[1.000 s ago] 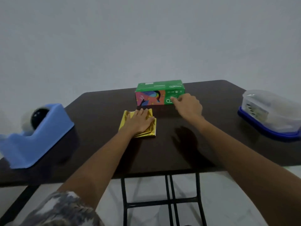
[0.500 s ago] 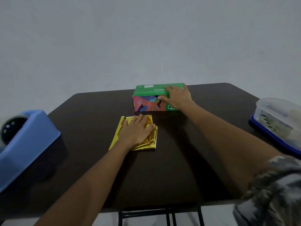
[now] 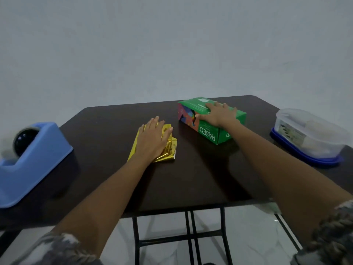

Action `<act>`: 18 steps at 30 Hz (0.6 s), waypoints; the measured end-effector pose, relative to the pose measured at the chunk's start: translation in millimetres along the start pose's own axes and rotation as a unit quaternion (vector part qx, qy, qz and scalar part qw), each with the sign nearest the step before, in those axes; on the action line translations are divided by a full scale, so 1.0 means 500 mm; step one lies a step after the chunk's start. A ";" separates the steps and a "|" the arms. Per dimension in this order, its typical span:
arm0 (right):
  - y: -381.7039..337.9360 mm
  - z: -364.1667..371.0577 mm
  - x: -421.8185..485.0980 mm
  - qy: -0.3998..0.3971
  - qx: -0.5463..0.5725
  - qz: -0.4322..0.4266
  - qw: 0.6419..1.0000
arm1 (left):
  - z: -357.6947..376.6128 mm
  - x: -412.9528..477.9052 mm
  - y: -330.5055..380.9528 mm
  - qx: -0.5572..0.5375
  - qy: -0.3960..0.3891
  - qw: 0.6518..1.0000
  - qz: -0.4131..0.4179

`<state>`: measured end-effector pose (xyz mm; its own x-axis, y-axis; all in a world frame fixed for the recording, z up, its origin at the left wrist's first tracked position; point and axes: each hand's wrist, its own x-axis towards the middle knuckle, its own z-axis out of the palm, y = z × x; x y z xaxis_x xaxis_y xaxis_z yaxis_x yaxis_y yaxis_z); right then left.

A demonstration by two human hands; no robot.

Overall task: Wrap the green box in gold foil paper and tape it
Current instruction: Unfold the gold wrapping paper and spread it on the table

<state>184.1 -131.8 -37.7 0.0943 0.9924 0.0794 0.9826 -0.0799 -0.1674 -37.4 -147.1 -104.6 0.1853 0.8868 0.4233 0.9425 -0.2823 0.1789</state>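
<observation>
Dark table [image 3: 107, 131] is standing before a plain pale wall. The left hand [image 3: 152, 138] is pressing flat, fingers slightly spread, on the folded gold foil paper [image 3: 170, 150] at centre. The right hand [image 3: 219, 115] is gripping the green box [image 3: 210, 134], just right of the foil and farther back, fingers across its top, thumb on the near side. Risk: thin foil may be tearing or creasing if unfolded hastily. The box side is showing "PASEO".
</observation>
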 end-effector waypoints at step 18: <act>0.019 0.004 -0.129 0.199 0.043 0.045 0.978 | -0.017 -0.056 -0.004 -0.146 -0.111 0.977 -0.108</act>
<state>187.2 -196.4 -46.6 0.2507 0.8650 0.4346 0.9523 -0.1398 -0.2712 -47.0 -174.4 -109.3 0.0765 0.9858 0.1496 0.8525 -0.1425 0.5030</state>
